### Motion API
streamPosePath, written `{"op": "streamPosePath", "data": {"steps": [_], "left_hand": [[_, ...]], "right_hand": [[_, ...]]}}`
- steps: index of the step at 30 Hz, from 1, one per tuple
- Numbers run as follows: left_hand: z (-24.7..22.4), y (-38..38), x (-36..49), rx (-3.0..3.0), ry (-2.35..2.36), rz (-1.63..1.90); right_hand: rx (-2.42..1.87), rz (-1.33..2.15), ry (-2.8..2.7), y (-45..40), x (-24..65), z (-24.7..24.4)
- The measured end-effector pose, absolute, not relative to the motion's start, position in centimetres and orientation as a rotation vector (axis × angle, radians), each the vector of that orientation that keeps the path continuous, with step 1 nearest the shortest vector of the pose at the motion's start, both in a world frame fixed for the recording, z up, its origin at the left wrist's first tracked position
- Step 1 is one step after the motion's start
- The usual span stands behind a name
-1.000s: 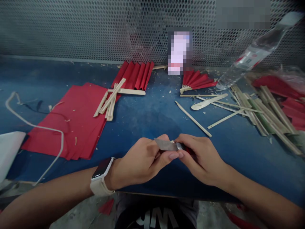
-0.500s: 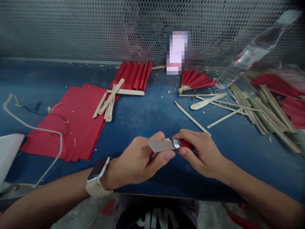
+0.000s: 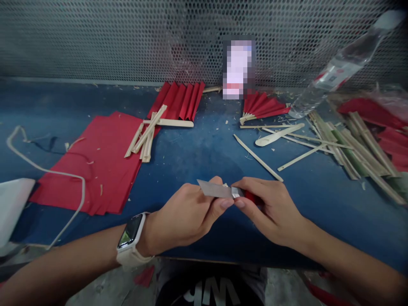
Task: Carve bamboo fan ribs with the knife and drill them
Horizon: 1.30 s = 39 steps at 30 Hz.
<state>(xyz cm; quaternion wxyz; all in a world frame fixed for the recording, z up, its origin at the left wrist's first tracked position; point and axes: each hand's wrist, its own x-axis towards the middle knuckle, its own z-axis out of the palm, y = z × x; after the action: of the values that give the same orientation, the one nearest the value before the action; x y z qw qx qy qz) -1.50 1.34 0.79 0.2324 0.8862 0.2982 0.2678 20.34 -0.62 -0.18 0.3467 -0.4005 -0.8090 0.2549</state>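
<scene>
Head view: blue table [image 3: 197,155] flecked with shavings [image 3: 226,122], mesh wall [image 3: 111,42] behind. Close together over the table's front, the right hand [image 3: 272,208] grips a knife [image 3: 216,190]; the left hand [image 3: 185,212] clasps a mostly hidden pale piece [image 3: 225,185].

Head-worn view, facing forward and down

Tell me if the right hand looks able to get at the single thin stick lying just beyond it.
Probably yes: the thin stick lies close beyond the right hand, with nothing seen across it. The hand holds a knife, though, which it might need to set down first.
</scene>
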Motion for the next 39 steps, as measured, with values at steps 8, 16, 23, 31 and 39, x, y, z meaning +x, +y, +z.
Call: {"op": "streamPosePath", "data": {"steps": [8, 16, 23, 31, 39], "left_hand": [[0.66, 1.07, -1.28, 2.507, 0.808, 0.737], [0.87, 0.78, -1.23, 2.337, 0.832, 0.741], [1.12, 0.72, -1.15, 2.103, 0.810, 0.804], [0.95, 0.65, -1.16, 1.897, 0.774, 0.898], [0.95, 0.84, -1.23, 1.984, 0.747, 0.916]], "right_hand": [[-1.072, 0.758, -2.065, -0.83, 20.08, 0.19], [-1.126, 0.823, -2.021, -1.14, 19.74, 0.49], [-1.140, 0.822, -2.026, -1.33, 19.73, 0.36], [-1.139, 0.806, -2.035, -1.25, 19.87, 0.36], [-1.081, 0.785, -2.065, -1.06, 20.01, 0.23]]}}
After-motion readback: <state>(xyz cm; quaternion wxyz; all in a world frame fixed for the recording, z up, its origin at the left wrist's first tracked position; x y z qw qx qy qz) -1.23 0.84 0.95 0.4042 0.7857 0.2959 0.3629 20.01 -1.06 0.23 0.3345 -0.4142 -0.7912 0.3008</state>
